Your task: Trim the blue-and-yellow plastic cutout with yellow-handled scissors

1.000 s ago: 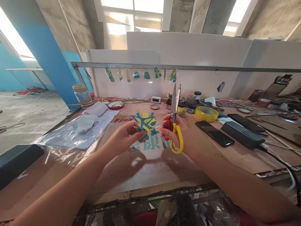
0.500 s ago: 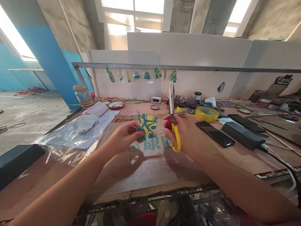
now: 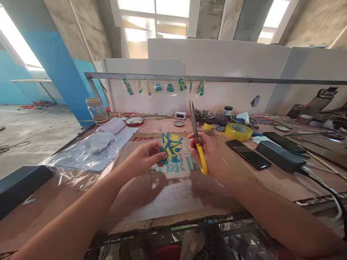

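Pinching left hand [image 3: 148,153]: held blue-and-yellow cutout [image 3: 172,146] by its left edge, frame centre.
Right hand [image 3: 210,150]: gripped yellow-handled scissors [image 3: 196,133], right of cutout.

Bright daylight enters through a tall, multi-paned window [image 3: 138,21] and slanted-looking glazed openings at far left [image 3: 17,43] and upper right [image 3: 275,18]. Rough grey-brown concrete walling [image 3: 317,25] shows at upper right. Smooth white upright panels [image 3: 222,59] stand behind the reddish-brown, flat-topped bench [image 3: 276,184], crossed by a straight grey metal rail [image 3: 230,79]. Leftward are a blue-painted pillar [image 3: 55,68], a pale-blue wall [image 3: 11,70], a thin-legged, pale-topped table [image 3: 29,80] and a dusty grey concrete floor [image 3: 32,130].
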`<action>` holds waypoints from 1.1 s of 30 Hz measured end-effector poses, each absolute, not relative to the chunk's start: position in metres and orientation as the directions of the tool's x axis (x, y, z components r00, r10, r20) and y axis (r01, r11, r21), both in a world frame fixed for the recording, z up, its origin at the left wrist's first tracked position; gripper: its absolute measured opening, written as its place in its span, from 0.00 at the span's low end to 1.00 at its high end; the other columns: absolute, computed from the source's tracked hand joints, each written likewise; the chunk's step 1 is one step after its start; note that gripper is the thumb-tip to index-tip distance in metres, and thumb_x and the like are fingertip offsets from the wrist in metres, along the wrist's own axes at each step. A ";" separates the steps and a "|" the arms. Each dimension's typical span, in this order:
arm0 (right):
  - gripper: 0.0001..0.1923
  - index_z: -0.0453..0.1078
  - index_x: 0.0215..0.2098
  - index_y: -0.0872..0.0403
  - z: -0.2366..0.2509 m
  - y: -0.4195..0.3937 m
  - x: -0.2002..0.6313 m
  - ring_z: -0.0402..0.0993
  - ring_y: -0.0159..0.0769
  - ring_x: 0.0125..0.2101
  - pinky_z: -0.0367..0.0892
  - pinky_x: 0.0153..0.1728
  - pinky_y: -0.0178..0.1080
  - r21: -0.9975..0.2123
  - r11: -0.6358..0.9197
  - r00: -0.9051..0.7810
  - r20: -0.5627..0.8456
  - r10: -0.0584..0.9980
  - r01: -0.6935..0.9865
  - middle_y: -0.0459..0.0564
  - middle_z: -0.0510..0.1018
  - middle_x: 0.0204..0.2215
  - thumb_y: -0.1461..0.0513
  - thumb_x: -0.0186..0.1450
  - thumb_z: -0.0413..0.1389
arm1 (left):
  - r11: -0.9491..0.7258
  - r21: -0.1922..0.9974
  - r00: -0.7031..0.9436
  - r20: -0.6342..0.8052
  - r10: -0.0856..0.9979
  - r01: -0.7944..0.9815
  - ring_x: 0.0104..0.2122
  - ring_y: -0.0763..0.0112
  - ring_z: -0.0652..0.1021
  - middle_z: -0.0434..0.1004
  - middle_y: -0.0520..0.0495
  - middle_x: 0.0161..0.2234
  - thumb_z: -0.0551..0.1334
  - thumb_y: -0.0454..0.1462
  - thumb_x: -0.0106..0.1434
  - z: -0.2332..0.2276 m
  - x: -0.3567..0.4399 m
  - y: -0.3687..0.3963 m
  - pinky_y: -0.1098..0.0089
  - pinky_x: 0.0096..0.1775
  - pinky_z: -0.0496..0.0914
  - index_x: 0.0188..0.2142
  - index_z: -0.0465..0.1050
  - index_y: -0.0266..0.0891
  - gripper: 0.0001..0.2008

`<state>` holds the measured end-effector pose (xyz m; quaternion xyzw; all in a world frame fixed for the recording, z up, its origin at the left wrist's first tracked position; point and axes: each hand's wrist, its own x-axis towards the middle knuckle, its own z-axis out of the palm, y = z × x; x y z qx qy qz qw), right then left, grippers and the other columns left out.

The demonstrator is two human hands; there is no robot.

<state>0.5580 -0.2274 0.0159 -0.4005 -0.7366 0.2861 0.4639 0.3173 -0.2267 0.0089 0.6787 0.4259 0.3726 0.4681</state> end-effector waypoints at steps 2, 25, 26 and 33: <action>0.16 0.64 0.44 0.50 0.014 -0.226 0.558 0.70 0.33 0.30 0.69 0.33 0.37 -0.807 0.507 -0.239 0.450 0.860 0.303 0.44 0.71 0.31 0.66 0.57 0.55 | -0.195 0.950 0.368 0.095 0.925 0.244 0.28 0.70 0.76 0.76 0.50 0.28 0.68 0.49 0.60 0.010 0.317 -0.227 0.68 0.32 0.70 0.35 0.70 0.38 0.18; 0.14 0.62 0.45 0.47 0.009 -0.240 0.554 0.68 0.29 0.30 0.70 0.35 0.36 -0.853 0.521 -0.406 0.464 0.787 0.035 0.43 0.69 0.32 0.60 0.62 0.58 | -0.326 0.876 0.368 0.190 0.910 0.354 0.33 0.65 0.79 0.84 0.46 0.36 0.71 0.48 0.57 0.005 0.337 -0.239 0.68 0.33 0.72 0.48 0.79 0.42 0.21; 0.14 0.62 0.45 0.48 0.009 -0.240 0.554 0.68 0.29 0.29 0.69 0.33 0.35 -0.854 0.520 -0.407 0.465 0.786 0.030 0.43 0.69 0.32 0.60 0.62 0.58 | -0.357 0.851 0.374 0.209 0.903 0.385 0.32 0.66 0.78 0.83 0.48 0.34 0.71 0.46 0.57 0.004 0.339 -0.240 0.69 0.33 0.71 0.46 0.80 0.42 0.19; 0.11 0.65 0.41 0.49 0.025 -0.238 0.561 0.69 0.31 0.30 0.69 0.32 0.35 -0.847 0.512 -0.400 0.424 0.812 0.144 0.44 0.70 0.31 0.64 0.60 0.58 | -0.414 0.819 0.417 0.241 0.877 0.397 0.28 0.70 0.74 0.77 0.51 0.26 0.64 0.46 0.64 0.010 0.339 -0.247 0.71 0.31 0.67 0.30 0.77 0.40 0.13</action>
